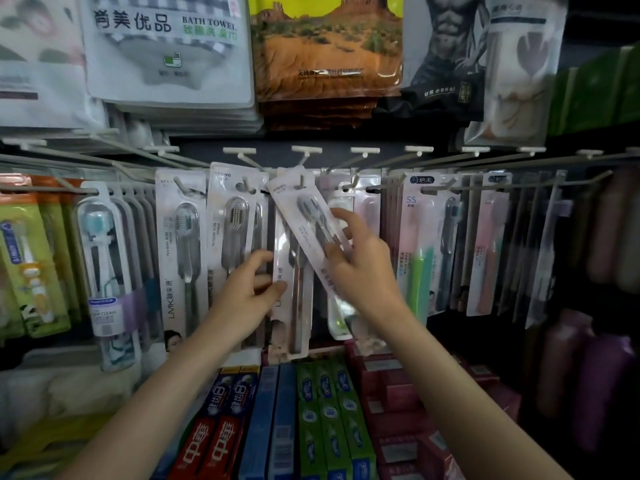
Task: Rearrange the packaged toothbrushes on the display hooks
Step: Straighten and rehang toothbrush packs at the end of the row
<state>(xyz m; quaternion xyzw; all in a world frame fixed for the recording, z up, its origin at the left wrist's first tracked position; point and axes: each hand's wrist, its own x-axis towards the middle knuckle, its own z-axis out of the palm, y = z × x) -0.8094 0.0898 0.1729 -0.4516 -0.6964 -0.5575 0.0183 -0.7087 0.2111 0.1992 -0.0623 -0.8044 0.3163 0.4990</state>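
While both bare arms reach up to the rack, the right hand (360, 261) grips a flat, glossy toothbrush pack (304, 223) — a long, narrow white card under a clear plastic blister. Its thumb lies across the front of the card and its forefinger curls over the right edge beside the bristles; the other fingers are hidden behind. This pack is tilted: its long axis runs from upper left to lower right, with the punched top end and the dark brush heads pointing up towards a thin metal hook (302, 181), and the lower end hidden behind the hand. Whether the hole is on the hook cannot be told.

Just to the left, the left hand (247, 296) pinches the edge of a hanging pack (292, 306) between thumb and curled fingers. That pack hangs upright, its long axis vertical, brush handles pointing down.

Two more white packs of the same kind — one marked LMK (180, 244) and its neighbour (233, 220) — hang straight from hooks at the left, bristle heads uppermost under rounded clear bubbles. Further right hang pastel packs (422, 244) with pink and green handles. Soft plastic bath towel bags (166, 46) are stacked above, and rectangular cardboard toothpaste boxes (322, 417) lie in rows below.
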